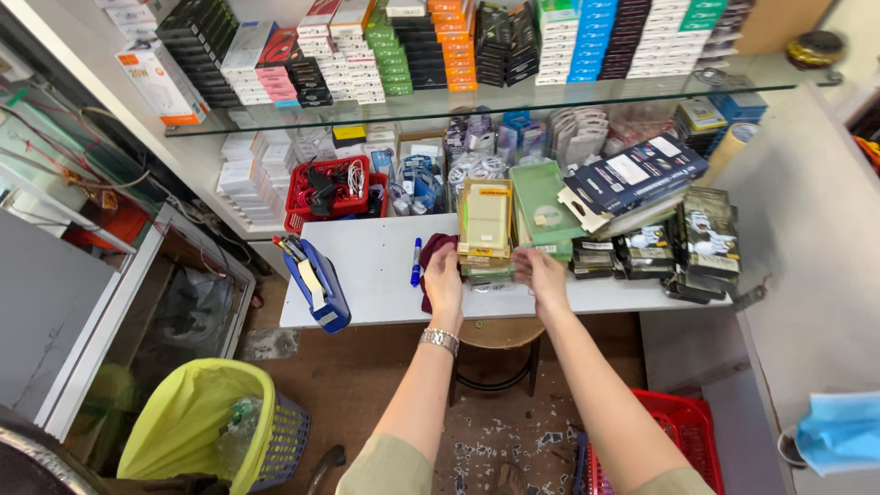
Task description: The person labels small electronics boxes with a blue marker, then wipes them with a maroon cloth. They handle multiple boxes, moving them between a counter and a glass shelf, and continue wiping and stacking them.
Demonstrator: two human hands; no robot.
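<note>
Grip: both hands are on one stack of flat packets (487, 240) at the front of the white counter (376, 275); the left hand (444, 282) presses its fingers against the stack's left side, and the right hand (543, 275) curls its fingers at the lower right corner. Whether either hand truly pinches a packet, I cannot tell.
Stack: top packet is pale cream with a yellow band at its upper edge; greenish packets lie under it.
Far left, floor: a lilac basket lined with a yellow-green bag (197, 417).
Counter, left end: a blue holder (316, 284) with pens and a cream tag, tilted over the edge.
Beside the left hand: a blue marker (416, 260) lies on the counter, and a dark red cloth (434, 252) lies partly under that hand.
Behind, left: a red tray (332, 188) holding black and white cables.
Wrist: a silver watch band (439, 340) on the left arm.
Right of the stack: a green flat box (541, 213), then a dark navy box with white labels (632, 179) leaning on it.
Further right: dark packets (708, 234) in low piles near the counter's right end.
Glass shelf (477, 105) above: rows of small boxes, black, white, pink, green, orange and blue from left to right.
Floor, right: a red crate (683, 431), and a pale blue face mask (839, 431) at the frame's edge.
</note>
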